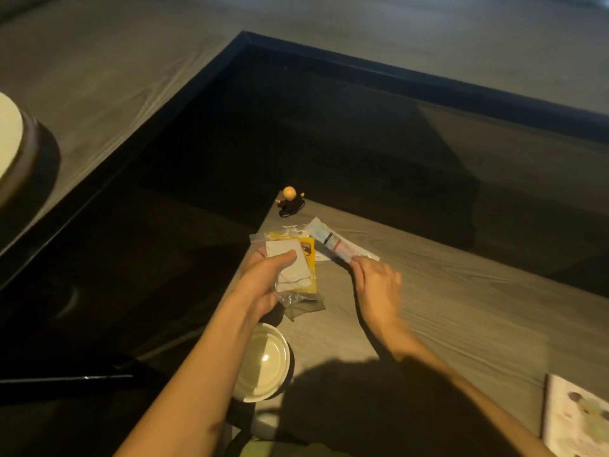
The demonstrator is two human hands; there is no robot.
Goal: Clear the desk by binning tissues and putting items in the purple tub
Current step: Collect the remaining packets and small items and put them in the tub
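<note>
My left hand [263,282] grips a clear zip bag [293,258] holding a yellow packet and a white card, just above the desk's left edge. My right hand [375,282] has its fingertips on the near end of a long clear wrapper [333,242] with a blue and red item inside, lying on the wooden desk [445,291]. A small figurine [290,201] with an orange head stands at the desk's far corner. No purple tub or tissue shows.
A pale round lid or bowl [262,366] sits at the desk's left edge under my left forearm. A printed booklet [576,420] lies at the bottom right. A dark sunken area surrounds the desk. A round stool edge [13,153] shows far left.
</note>
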